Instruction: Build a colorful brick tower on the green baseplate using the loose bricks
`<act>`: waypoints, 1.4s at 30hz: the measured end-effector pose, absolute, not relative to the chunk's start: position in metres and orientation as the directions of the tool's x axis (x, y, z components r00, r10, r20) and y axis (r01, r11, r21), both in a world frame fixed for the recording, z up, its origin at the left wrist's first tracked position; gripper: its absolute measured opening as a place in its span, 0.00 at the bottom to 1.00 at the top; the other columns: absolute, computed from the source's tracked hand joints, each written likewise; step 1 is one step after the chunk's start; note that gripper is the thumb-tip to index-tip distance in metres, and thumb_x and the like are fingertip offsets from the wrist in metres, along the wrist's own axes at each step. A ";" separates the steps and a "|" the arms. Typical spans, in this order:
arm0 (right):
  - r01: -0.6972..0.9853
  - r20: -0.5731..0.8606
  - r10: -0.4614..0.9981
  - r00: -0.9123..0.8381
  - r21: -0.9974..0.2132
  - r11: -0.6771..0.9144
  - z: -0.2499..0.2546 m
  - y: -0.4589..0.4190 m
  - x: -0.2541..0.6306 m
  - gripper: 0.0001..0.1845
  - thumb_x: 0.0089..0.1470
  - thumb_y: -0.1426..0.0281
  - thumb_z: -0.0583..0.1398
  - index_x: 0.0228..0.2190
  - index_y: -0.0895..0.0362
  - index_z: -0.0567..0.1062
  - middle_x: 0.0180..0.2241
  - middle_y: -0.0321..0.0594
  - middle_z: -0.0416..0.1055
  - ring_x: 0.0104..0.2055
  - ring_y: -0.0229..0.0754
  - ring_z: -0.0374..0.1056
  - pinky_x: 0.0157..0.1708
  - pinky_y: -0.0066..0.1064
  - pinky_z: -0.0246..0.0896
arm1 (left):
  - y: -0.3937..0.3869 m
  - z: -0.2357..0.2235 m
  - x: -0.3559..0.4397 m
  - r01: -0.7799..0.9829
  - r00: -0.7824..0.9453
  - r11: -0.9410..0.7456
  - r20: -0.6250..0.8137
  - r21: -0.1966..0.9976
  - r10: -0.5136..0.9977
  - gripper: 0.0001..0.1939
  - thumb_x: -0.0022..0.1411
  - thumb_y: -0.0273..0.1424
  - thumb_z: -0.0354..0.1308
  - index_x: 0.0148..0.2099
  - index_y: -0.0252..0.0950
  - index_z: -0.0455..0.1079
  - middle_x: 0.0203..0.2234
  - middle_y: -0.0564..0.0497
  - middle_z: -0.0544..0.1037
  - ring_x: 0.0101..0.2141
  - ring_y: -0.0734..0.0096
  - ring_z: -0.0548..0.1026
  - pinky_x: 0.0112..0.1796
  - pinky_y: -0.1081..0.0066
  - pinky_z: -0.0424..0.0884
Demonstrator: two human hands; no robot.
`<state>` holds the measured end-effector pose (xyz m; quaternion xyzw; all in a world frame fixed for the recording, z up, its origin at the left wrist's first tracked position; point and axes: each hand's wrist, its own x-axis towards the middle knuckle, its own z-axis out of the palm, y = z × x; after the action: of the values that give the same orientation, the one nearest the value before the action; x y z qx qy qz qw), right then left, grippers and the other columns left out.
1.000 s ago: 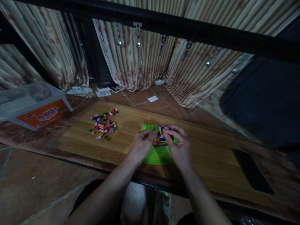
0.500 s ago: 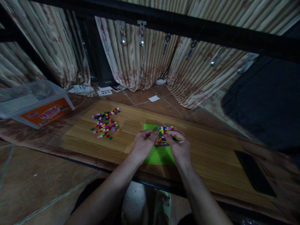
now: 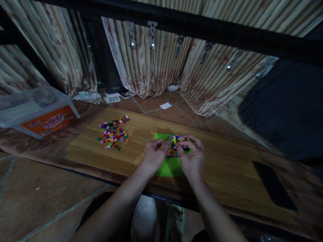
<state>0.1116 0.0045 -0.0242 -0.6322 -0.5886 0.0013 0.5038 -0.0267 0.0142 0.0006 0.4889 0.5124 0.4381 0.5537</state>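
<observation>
A bright green studded baseplate (image 3: 170,168) lies on the wooden board, and a low structure of multicoloured toy bricks (image 3: 178,138) stands on it. At the structure's left side is my left hand (image 3: 155,154), its thumb and fingertips pinched together; whatever is between them is too small to make out. My right hand (image 3: 192,156) reaches over the structure's right side, with the thumb and fingers curled round its near part and touching the bricks. Both hands cover part of the structure. Loose small bricks (image 3: 113,135) are scattered on the board to the left.
The wooden board (image 3: 227,168) rests on a brown cloth-covered surface. A clear plastic box (image 3: 52,111) with an orange label stands at the far left. A flat black object (image 3: 274,185) lies at the right. Striped curtains (image 3: 156,64) hang behind a dark bar.
My right hand has shifted slightly left and turned over the structure, its thumb now further across the bricks. My left hand has stayed almost where it was.
</observation>
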 end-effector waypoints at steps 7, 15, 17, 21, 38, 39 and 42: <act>0.788 0.598 0.754 0.272 -0.588 0.183 -0.021 0.004 0.110 0.03 0.48 0.69 0.62 0.24 0.53 0.77 0.40 0.40 0.70 0.45 0.47 0.63 0.46 0.41 0.57 | 0.015 -0.005 -0.028 0.022 0.092 0.130 -0.131 0.991 0.987 0.13 0.56 0.39 0.54 0.27 0.34 0.71 0.17 0.55 0.68 0.19 0.78 0.60 0.22 0.75 0.55; 0.839 0.582 0.800 0.146 -0.501 0.211 -0.015 -0.006 0.115 0.06 0.52 0.67 0.61 0.29 0.50 0.79 0.43 0.41 0.71 0.46 0.49 0.62 0.47 0.46 0.55 | 0.016 -0.003 -0.027 0.039 0.107 0.121 -0.125 0.992 0.986 0.14 0.55 0.39 0.55 0.27 0.34 0.71 0.17 0.55 0.68 0.18 0.78 0.59 0.21 0.75 0.54; 0.823 0.574 0.808 0.134 -0.519 0.232 -0.015 -0.007 0.117 0.07 0.52 0.68 0.60 0.31 0.50 0.79 0.43 0.41 0.71 0.46 0.48 0.63 0.47 0.46 0.56 | 0.016 -0.002 -0.027 0.040 0.103 0.122 -0.125 0.992 0.987 0.14 0.55 0.39 0.55 0.26 0.34 0.71 0.17 0.55 0.68 0.18 0.78 0.60 0.21 0.75 0.55; 0.709 0.555 0.809 0.194 -0.649 0.275 -0.018 -0.003 0.120 0.07 0.53 0.69 0.59 0.31 0.52 0.79 0.42 0.41 0.72 0.46 0.45 0.66 0.48 0.42 0.60 | 0.016 -0.001 -0.027 0.036 0.100 0.110 -0.113 0.993 0.989 0.14 0.56 0.39 0.55 0.24 0.34 0.69 0.16 0.56 0.67 0.18 0.79 0.59 0.21 0.75 0.54; 0.340 0.248 0.857 0.452 -0.936 0.092 -0.036 0.016 0.118 0.16 0.43 0.63 0.64 0.36 0.56 0.76 0.35 0.41 0.76 0.35 0.43 0.71 0.38 0.37 0.66 | 0.014 0.002 -0.027 0.046 0.109 0.122 -0.127 0.991 0.986 0.15 0.56 0.39 0.55 0.23 0.34 0.68 0.16 0.55 0.68 0.18 0.78 0.59 0.22 0.75 0.54; 0.317 0.233 0.856 0.462 -0.945 0.086 -0.036 0.017 0.117 0.16 0.42 0.63 0.64 0.36 0.56 0.76 0.35 0.41 0.76 0.34 0.43 0.71 0.36 0.36 0.66 | 0.015 0.002 -0.027 0.047 0.107 0.118 -0.123 0.992 0.987 0.15 0.55 0.39 0.56 0.23 0.34 0.68 0.16 0.55 0.68 0.19 0.78 0.60 0.22 0.75 0.55; 0.261 0.177 0.858 0.482 -0.964 0.052 -0.035 0.017 0.115 0.17 0.40 0.62 0.65 0.34 0.56 0.76 0.32 0.39 0.76 0.32 0.42 0.71 0.34 0.35 0.66 | 0.016 0.000 -0.027 0.041 0.100 0.089 -0.093 0.995 0.991 0.12 0.55 0.38 0.57 0.26 0.34 0.71 0.17 0.55 0.69 0.20 0.77 0.63 0.23 0.75 0.57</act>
<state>0.1148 0.0174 -0.0351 -0.6381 -0.4383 0.2584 0.5779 -0.0267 0.0155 0.0004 0.5106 0.5051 0.4412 0.5380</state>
